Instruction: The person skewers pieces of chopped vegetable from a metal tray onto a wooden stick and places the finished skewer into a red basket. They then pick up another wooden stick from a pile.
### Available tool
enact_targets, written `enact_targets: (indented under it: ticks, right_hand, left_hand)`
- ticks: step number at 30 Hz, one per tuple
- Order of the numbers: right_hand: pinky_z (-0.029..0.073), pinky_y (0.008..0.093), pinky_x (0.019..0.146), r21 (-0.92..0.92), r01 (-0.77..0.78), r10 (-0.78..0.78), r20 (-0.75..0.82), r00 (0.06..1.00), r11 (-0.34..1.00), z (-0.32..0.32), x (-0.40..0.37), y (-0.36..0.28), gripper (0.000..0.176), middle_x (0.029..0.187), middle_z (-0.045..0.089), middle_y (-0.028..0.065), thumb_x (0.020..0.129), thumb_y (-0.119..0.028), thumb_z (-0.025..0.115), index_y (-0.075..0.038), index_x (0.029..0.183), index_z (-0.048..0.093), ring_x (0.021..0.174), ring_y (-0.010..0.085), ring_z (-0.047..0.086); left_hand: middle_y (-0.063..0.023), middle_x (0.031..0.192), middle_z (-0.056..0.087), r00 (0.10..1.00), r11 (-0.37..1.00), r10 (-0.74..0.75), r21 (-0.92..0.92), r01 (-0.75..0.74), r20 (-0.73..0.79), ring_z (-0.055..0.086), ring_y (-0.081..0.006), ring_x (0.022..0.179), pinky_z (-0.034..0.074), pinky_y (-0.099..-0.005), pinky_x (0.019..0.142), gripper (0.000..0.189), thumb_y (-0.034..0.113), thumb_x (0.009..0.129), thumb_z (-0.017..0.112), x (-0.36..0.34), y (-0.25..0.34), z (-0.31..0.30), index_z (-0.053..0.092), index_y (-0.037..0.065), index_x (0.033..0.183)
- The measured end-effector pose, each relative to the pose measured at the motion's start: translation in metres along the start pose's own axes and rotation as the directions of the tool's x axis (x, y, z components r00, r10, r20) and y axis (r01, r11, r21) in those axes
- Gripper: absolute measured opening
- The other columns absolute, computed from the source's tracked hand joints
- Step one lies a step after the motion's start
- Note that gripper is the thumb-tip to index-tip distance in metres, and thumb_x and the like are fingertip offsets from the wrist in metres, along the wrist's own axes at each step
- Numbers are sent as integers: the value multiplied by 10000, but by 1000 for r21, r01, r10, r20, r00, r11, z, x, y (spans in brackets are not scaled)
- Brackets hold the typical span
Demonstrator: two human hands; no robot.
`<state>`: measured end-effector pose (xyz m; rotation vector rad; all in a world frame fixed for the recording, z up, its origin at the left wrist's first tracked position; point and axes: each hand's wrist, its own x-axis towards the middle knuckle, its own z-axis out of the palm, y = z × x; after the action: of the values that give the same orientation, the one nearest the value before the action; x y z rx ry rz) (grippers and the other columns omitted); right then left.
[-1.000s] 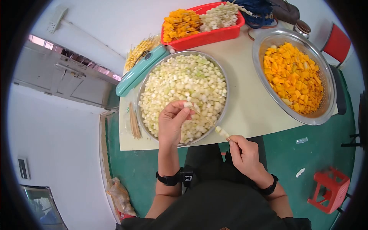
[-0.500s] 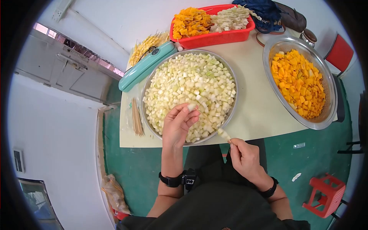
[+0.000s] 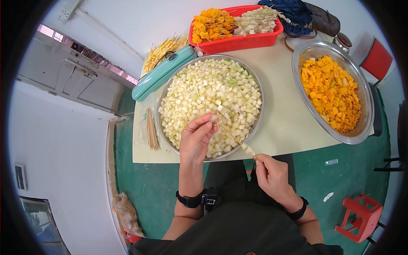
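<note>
My left hand is above the near part of a wide metal bowl heaped with pale green-white cubes. Thumb and fingers pinch a single pale cube at the pointed end of a bamboo skewer. The skewer slants down to my right hand, which grips its lower end just off the table edge. A few pale pieces are threaded on it close to my right fingers. Left of the bowl lies a bunch of bare bamboo skewers.
A teal, long appliance lies by the bowl. Behind stands a red basket of orange and pale skewers, with yellow skewers beside it. A metal colander of orange cubes sits right. A red stool stands on the floor.
My left fingers have shifted slightly round the cube at the skewer's tip, and more of the skewer shows between the hands. The right hand has stayed in place.
</note>
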<state>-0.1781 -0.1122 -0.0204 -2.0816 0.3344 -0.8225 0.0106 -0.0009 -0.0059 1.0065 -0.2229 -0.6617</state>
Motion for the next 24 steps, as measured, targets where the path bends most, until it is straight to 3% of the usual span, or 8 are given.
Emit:
enact_targets:
  ticks: [2,8,24]
  right_hand:
    - [385,290,402,-7,-6,6,2,1000,1000,0,0,0,85,555,531,89,773,20,586,1,856,579,429,205,523]
    - [379,285,396,3,3,-3,-7,1000,1000,0,0,-2,80,554,531,87,774,18,583,1,852,581,424,203,520]
    - [355,293,383,-15,13,-14,-11,1000,1000,0,-1,-1,91,519,497,74,764,21,583,-1,852,587,400,196,488]
  left_hand:
    - [-155,1085,601,997,999,47,-5,-46,55,612,-198,921,512,-285,765,277,-62,824,545,-1,0,1,569,-2,1093]
    - [-164,1091,597,998,998,53,28,-54,33,612,-199,919,510,-293,789,333,-82,810,553,0,-1,0,533,-12,1135]
    - [-161,1038,617,999,998,52,28,-52,3,621,-197,903,520,-305,808,295,-91,791,570,0,0,3,550,-22,1078]
